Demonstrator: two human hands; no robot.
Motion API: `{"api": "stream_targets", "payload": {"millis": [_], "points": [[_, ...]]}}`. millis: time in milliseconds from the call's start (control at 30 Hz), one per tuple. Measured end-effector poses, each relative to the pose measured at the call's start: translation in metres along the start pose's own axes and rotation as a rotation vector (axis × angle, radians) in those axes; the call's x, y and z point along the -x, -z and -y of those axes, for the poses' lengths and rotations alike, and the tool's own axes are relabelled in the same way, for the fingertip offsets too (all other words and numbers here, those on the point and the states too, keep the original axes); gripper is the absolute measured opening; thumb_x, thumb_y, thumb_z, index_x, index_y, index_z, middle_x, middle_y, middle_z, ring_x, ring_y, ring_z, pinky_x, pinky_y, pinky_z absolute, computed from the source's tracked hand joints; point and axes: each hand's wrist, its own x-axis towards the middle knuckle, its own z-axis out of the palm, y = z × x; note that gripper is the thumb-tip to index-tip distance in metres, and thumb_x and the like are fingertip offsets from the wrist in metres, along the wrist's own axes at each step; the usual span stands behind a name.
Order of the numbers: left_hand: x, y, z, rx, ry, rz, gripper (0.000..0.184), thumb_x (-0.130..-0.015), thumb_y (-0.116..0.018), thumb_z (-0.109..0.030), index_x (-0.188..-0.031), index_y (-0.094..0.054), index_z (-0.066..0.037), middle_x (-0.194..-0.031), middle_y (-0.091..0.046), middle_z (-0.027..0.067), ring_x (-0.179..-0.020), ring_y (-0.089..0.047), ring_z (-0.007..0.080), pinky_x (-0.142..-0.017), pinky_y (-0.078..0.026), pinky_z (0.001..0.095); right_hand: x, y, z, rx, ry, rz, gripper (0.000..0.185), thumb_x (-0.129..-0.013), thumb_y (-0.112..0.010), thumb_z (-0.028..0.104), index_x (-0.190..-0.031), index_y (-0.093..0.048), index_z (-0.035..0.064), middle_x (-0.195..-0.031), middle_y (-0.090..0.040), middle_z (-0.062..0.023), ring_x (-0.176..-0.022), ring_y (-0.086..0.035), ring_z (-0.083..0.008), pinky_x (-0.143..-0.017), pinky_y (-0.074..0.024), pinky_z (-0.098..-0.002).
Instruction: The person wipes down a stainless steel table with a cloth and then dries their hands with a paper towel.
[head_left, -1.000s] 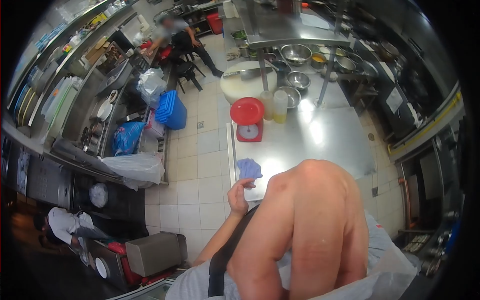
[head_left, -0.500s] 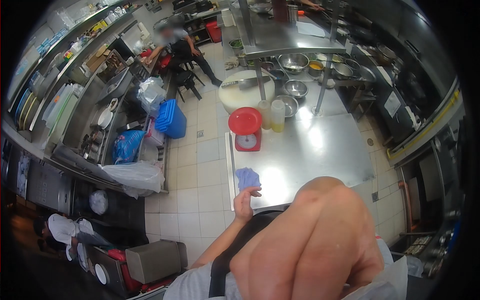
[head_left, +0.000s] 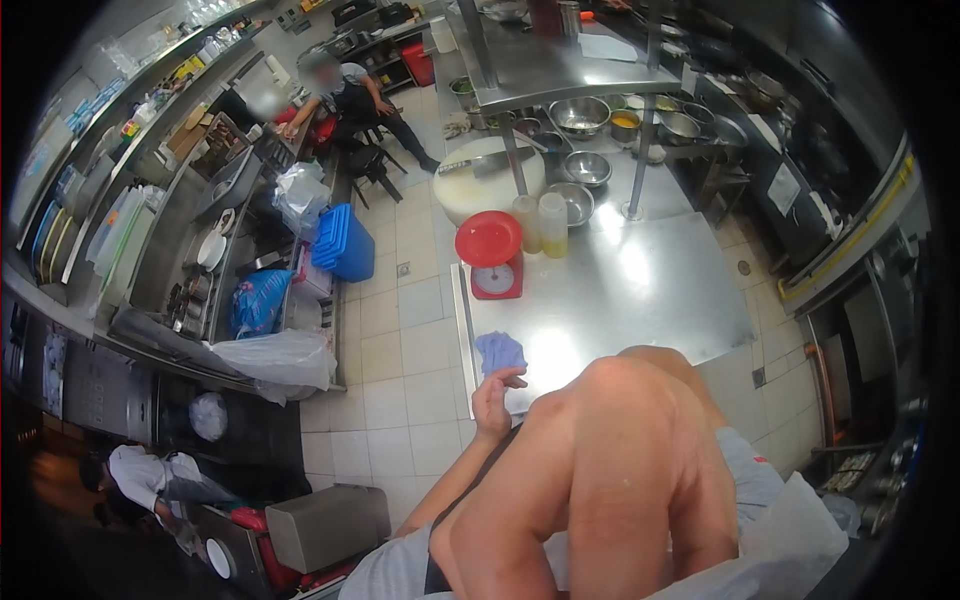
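Close to the camera, my right hand [head_left: 625, 450] fills the lower middle. Its fingers are bent and point down out of the frame; the tips, and whatever they may touch, are hidden. My left hand [head_left: 494, 402] is at the near left corner of the steel table [head_left: 650, 300], fingers loosely bent and apart, with nothing visible in it. Just beyond its fingers lies a crumpled blue-violet cloth [head_left: 500, 352]. Farther back stands a red scale [head_left: 489, 237] with a round dial, and beside it are two squeeze bottles [head_left: 552, 226].
A cleaver rests on a round white board [head_left: 480, 195] behind the scale. Metal bowls [head_left: 580, 117] stand under a steel shelf [head_left: 570, 78]. At the back left a person [head_left: 355, 100] sits; another person [head_left: 145, 475] bends at lower left. A blue bin [head_left: 343, 243] stands left.
My right hand shifted rightward, then back left, and its finger posture changed. My left hand stays by the cloth. The view has moved slightly.
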Motion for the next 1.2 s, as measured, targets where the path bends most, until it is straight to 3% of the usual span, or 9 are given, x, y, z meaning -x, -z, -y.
{"api": "stream_targets", "payload": {"millis": [267, 433, 500, 600, 700, 833, 1200], "points": [[-0.001, -0.002, -0.001, 0.03, -0.004, -0.012, 0.055, -0.109, -0.039, -0.039, -0.114, -0.068, 0.007, -0.103, -0.072, 0.0144, -0.089, -0.069, 0.0204, -0.086, -0.051, 0.0343, -0.002, 0.002, 0.01, -0.039, -0.036, 0.059, 0.026, -0.093, -0.075, 0.019, -0.093, -0.069, -0.0057, -0.091, -0.065, -0.0178, -0.068, -0.061, -0.0229, -0.056, -0.0462, -0.0313], [0.002, -0.003, 0.002, 0.03, 0.001, -0.017, 0.055, -0.109, -0.039, -0.039, -0.114, -0.068, 0.007, -0.104, -0.073, 0.0148, -0.088, -0.069, 0.0212, -0.086, -0.051, 0.0349, -0.005, -0.003, 0.012, -0.096, 0.052, 0.061, 0.023, -0.094, -0.073, 0.018, -0.091, -0.069, -0.0036, -0.088, -0.064, -0.0152, -0.069, -0.06, -0.0246, -0.058, -0.0453, -0.0329], [0.003, -0.004, -0.001, 0.039, 0.01, -0.024, 0.055, -0.109, -0.04, -0.039, -0.114, -0.069, 0.007, -0.104, -0.073, 0.015, -0.088, -0.069, 0.0214, -0.086, -0.051, 0.035, -0.002, -0.002, 0.025, 0.02, -0.214, 0.135, 0.022, -0.1, -0.063, 0.021, -0.09, -0.068, 0.0024, -0.092, -0.061, -0.0121, -0.076, -0.055, -0.0301, -0.07, -0.0427, -0.0394], [0.003, -0.003, 0.001, 0.049, 0.024, -0.027, 0.055, -0.108, -0.041, -0.04, -0.113, -0.069, 0.007, -0.103, -0.073, 0.0154, -0.088, -0.069, 0.0215, -0.085, -0.051, 0.0352, 0.004, -0.005, 0.024, -0.043, -0.214, 0.066, 0.026, -0.099, -0.067, 0.026, -0.087, -0.067, 0.0027, -0.091, -0.059, -0.0127, -0.079, -0.054, -0.0316, -0.07, -0.0428, -0.0409], [0.005, -0.004, 0.002, 0.049, 0.028, -0.032, 0.056, -0.108, -0.041, -0.041, -0.111, -0.069, 0.007, -0.101, -0.073, 0.0155, -0.088, -0.068, 0.0216, -0.085, -0.051, 0.0357, 0.002, 0.003, 0.023, -0.024, -0.188, 0.15, 0.022, -0.1, -0.066, 0.017, -0.085, -0.066, 0.0008, -0.093, -0.06, -0.0141, -0.081, -0.057, -0.0304, -0.068, -0.0459, -0.0368], [0.005, -0.009, -0.011, 0.048, 0.039, -0.076, 0.057, -0.107, -0.04, -0.041, -0.109, -0.07, 0.007, -0.099, -0.073, 0.0152, -0.086, -0.069, 0.0218, -0.084, -0.051, 0.0371, 0.006, 0.015, 0.017, 0.092, 0.049, 0.228, 0.019, -0.089, -0.077, 0.009, -0.09, -0.071, -0.0086, -0.091, -0.069, -0.0176, -0.083, -0.067, -0.0288, -0.072, -0.0547, -0.0362], [0.005, -0.011, -0.004, -0.02, 0.011, -0.01, 0.057, -0.109, -0.037, -0.04, -0.109, -0.069, 0.007, -0.103, -0.073, 0.0156, -0.086, -0.069, 0.0221, -0.086, -0.052, 0.0366, 0.008, 0.004, 0.03, 0.171, 0.031, 0.131, 0.014, -0.088, -0.071, 0.001, -0.082, -0.064, -0.01, -0.084, -0.068, -0.0218, -0.068, -0.066, -0.0303, -0.061, -0.0576, -0.0403]]}}
